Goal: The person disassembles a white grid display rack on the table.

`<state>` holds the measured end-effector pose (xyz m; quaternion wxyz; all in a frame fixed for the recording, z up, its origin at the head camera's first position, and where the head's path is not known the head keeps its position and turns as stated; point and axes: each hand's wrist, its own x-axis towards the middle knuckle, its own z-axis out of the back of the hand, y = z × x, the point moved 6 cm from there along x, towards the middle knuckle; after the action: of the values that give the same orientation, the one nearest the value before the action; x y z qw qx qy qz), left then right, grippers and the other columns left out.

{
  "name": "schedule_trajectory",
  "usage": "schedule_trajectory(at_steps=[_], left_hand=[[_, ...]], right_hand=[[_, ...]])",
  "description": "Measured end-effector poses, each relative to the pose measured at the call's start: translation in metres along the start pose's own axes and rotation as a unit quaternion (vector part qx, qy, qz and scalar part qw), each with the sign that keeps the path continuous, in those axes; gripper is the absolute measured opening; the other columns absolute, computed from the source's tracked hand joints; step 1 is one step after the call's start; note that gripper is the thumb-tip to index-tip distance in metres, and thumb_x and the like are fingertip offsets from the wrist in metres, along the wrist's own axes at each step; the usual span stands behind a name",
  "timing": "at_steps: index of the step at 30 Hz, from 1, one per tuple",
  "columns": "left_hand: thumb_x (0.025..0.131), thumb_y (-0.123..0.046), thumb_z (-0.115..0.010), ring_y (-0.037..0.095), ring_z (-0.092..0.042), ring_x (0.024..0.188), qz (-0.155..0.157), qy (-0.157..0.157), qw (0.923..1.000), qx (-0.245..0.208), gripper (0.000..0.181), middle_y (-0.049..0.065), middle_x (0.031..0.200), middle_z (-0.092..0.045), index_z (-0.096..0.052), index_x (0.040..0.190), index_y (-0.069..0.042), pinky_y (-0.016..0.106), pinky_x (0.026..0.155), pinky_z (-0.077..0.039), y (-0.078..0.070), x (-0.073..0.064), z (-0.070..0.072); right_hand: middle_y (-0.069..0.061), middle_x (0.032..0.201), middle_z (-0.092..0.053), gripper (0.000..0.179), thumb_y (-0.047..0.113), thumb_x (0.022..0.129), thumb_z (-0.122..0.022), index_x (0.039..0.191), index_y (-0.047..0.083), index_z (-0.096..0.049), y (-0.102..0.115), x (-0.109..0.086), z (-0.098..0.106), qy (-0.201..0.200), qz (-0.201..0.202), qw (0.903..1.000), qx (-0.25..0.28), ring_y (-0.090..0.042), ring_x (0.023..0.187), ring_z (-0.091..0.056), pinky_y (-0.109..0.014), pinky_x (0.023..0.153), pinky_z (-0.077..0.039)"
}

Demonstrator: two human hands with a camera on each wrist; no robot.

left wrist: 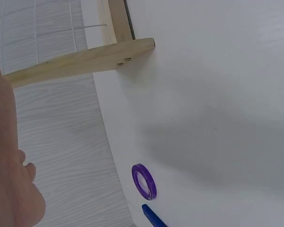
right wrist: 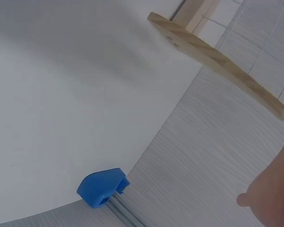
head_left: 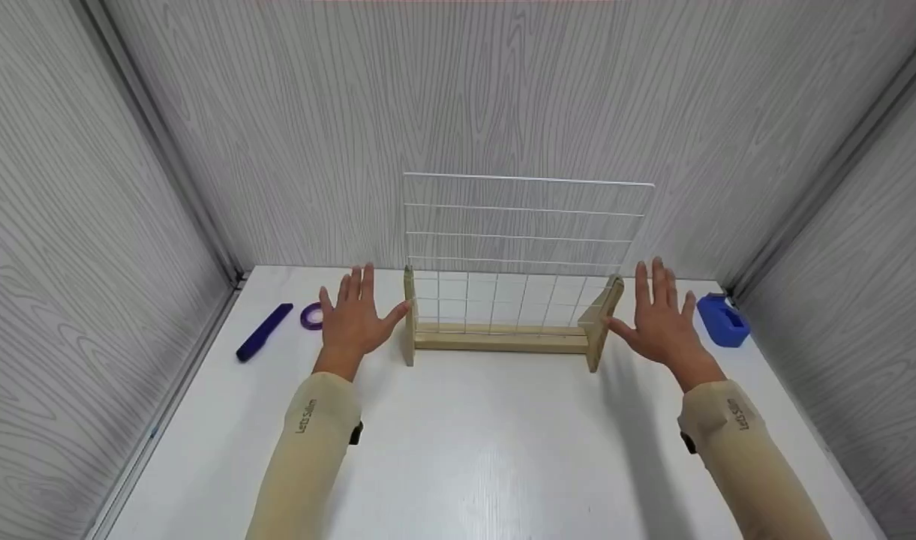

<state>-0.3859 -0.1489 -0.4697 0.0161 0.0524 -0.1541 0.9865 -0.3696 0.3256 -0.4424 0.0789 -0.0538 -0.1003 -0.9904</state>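
Note:
A white wire grid rack (head_left: 529,210) stands upright in a wooden base (head_left: 503,343) towards the back of the table. My left hand (head_left: 352,322) is beside the base's left end, fingers straight and spread, holding nothing. Its thumb reaches the left wooden side piece (left wrist: 85,61); whether they touch I cannot tell. My right hand (head_left: 662,322) is likewise spread, just right of the base, its thumb near the right side piece (right wrist: 222,64). A purple ring-shaped roll (head_left: 312,316) lies left of my left hand, partly hidden by it in the head view.
A dark blue-purple stick-like tool (head_left: 265,333) lies at the table's left. On the right, near the edge, is a blue tape-dispenser-like object (head_left: 723,320). Grey wood-grain panels (head_left: 465,90) enclose the white table (head_left: 473,450) at the back and both sides.

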Motion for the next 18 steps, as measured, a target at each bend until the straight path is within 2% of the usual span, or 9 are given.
schedule_trajectory(at_steps=[4, 8, 13, 18], left_hand=[[0.095, -0.075, -0.041, 0.038, -0.009, 0.158, 0.005, 0.009, 0.9984, -0.055, 0.105, 0.018, 0.171, -0.006, 0.002, 0.164, -0.009, 0.065, 0.125, -0.002, -0.008, 0.002, -0.001], [0.095, -0.073, -0.046, 0.041, -0.011, 0.157, 0.003, 0.015, 0.9943, -0.106, 0.105, 0.019, 0.171, -0.005, 0.004, 0.164, -0.012, 0.066, 0.124, -0.006, -0.014, 0.003, 0.000], [0.096, -0.068, -0.052, 0.044, -0.019, 0.154, 0.005, 0.021, 0.9849, -0.172, 0.103, 0.017, 0.171, -0.007, 0.006, 0.164, -0.017, 0.068, 0.122, -0.013, -0.019, 0.005, 0.000], [0.096, -0.064, -0.056, 0.044, -0.025, 0.153, 0.019, 0.023, 0.9744, -0.223, 0.101, 0.011, 0.172, -0.006, 0.005, 0.165, -0.021, 0.060, 0.122, -0.026, -0.023, 0.008, -0.003]], right_hand=[[-0.023, 0.167, 0.024, 0.111, 0.060, 0.097, -0.057, 0.161, 0.007, 0.017, 0.013, 0.001, 0.005, -0.057, 0.020, 0.9979, -0.023, -0.048, 0.155, 0.013, -0.078, 0.116, -0.001], [-0.021, 0.168, 0.022, 0.112, 0.062, 0.094, -0.061, 0.162, 0.013, 0.013, 0.029, 0.002, 0.011, -0.106, 0.037, 0.9929, -0.040, -0.047, 0.155, 0.011, -0.079, 0.115, 0.001], [-0.021, 0.168, 0.017, 0.111, 0.063, 0.092, -0.062, 0.164, 0.017, 0.009, 0.050, 0.004, 0.013, -0.134, 0.062, 0.9872, -0.061, -0.046, 0.156, 0.012, -0.081, 0.114, 0.002], [-0.022, 0.169, 0.014, 0.110, 0.065, 0.092, -0.061, 0.164, 0.018, 0.009, 0.068, 0.007, 0.016, -0.152, 0.085, 0.9799, -0.098, -0.046, 0.156, 0.009, -0.081, 0.114, -0.002]])
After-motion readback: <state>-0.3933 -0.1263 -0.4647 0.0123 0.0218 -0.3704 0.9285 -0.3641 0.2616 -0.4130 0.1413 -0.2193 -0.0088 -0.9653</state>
